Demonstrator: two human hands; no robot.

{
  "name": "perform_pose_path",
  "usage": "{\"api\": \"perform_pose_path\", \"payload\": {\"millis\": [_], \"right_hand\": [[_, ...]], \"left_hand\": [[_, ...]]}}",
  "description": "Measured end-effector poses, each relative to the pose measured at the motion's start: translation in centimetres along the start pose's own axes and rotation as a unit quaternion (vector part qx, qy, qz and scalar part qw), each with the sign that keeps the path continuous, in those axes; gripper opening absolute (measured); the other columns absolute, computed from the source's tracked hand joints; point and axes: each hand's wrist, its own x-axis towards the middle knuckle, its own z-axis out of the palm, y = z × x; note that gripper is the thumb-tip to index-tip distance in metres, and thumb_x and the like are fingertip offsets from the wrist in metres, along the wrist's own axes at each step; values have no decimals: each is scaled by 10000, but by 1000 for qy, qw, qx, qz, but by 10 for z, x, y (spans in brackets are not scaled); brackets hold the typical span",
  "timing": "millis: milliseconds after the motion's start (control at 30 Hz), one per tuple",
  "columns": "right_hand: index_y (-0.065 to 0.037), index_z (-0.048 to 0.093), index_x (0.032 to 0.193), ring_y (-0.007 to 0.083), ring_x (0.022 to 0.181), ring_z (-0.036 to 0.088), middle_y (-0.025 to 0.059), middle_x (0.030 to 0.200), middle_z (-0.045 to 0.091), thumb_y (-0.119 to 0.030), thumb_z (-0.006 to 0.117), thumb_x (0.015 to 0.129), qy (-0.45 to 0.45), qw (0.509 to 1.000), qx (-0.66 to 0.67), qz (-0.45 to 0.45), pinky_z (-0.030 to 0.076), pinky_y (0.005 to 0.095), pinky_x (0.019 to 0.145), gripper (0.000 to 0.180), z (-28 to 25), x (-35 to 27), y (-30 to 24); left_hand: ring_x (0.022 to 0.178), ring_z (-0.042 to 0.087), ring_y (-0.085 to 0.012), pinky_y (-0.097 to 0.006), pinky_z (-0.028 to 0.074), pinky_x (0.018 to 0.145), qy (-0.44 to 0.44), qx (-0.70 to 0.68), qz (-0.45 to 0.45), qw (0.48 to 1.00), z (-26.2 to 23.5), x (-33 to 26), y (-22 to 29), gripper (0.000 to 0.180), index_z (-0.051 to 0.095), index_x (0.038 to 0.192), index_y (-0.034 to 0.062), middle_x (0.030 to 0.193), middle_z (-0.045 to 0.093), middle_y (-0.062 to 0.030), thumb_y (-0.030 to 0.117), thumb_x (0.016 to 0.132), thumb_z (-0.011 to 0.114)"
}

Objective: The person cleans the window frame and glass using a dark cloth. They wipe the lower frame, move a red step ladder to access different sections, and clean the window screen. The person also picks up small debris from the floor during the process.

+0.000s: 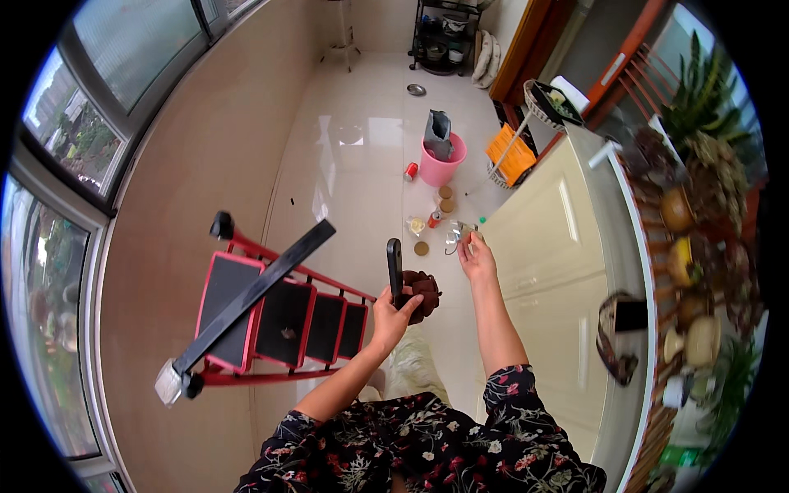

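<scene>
My left hand (393, 319) is closed on an upright black handle (394, 261) with a slot near its top. A dark brown, ruffled bundle (424, 297) is also in that hand, against the fingers. What the handle belongs to is hidden. My right hand (477, 253), raised to the right, pinches a clear, shiny object (454, 237) with a thin dark edge; I cannot make out its kind. On the floor beyond are a red can (434, 219), round tan lids or jars (445, 199) and a small clear bag (417, 225).
At left stands a red and black step ladder (283, 322) with a long black bar (263, 289) across it. A pink bucket (440, 168) holds a grey bag. A cream cabinet (549, 246) and a slatted plant shelf (649, 271) line the right; a black rack (444, 37) stands far back.
</scene>
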Motion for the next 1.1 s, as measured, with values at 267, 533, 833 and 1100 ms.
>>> {"api": "perform_pose_path", "payload": {"millis": [267,533,833,1100], "right_hand": [[-107,561,974,155,886,614,36,960,623,5,680,820,56,997,-9,-47,514,363,876,224,84,257,-25],[-59,548,992,212,918,650,84,1035,635,1,693,811,163,977,-91,-100,547,379,816,240,145,453,-49],[-15,566,1017,220,877,666,127,1001,656,10,714,776,183,920,-275,-211,556,330,754,284,163,595,-38],[3,521,1213,226,1059,611,156,1146,622,-4,730,753,156,868,-409,-235,493,295,886,506,167,656,-39]], "left_hand": [[769,558,-125,-293,477,729,94,-54,-127,986,79,191,-41,226,586,856,25,809,601,-27,108,765,775],[632,514,-74,-244,453,560,125,-203,-241,941,127,382,-55,231,571,859,35,728,582,-6,133,790,769],[579,540,-79,-234,428,501,156,-161,-214,951,135,485,-82,185,571,863,38,714,600,-14,86,810,741],[748,566,-98,-258,485,669,160,-102,-275,942,127,492,-91,176,584,863,41,843,589,-9,56,801,747]]}}
